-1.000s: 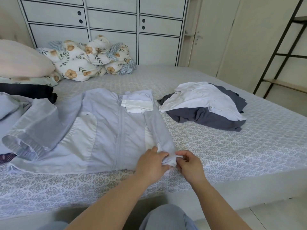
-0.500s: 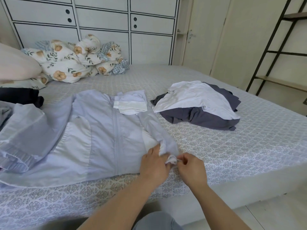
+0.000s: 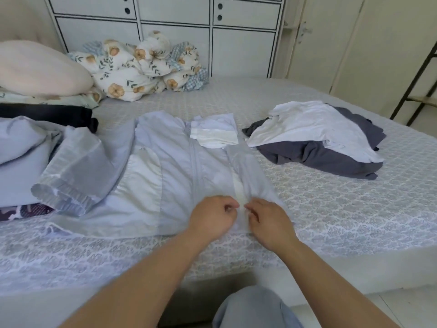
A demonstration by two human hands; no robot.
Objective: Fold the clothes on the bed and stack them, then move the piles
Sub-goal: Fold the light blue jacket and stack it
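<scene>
A light blue zip jacket (image 3: 170, 176) lies spread front-up on the bed (image 3: 343, 216), its right sleeve folded in over the body. My left hand (image 3: 214, 218) and my right hand (image 3: 267, 221) sit side by side on the jacket's lower hem near the sleeve cuff, fingers curled and pinching the thin fabric between them. A pile of a white garment (image 3: 312, 129) over dark grey clothes (image 3: 324, 162) lies to the right of the jacket. More light blue clothing (image 3: 26, 147) is heaped at the left.
Floral bedding (image 3: 137, 67) and a pink pillow (image 3: 35, 69) lie at the head of the bed, before a white wardrobe (image 3: 236, 43). A dark folded garment (image 3: 45, 114) sits at the left. A black shelf frame (image 3: 416, 74) stands at the right.
The bunched cuff that my hands held up has been laid flat on the jacket. Both hands have shifted a little inward along the hem.
</scene>
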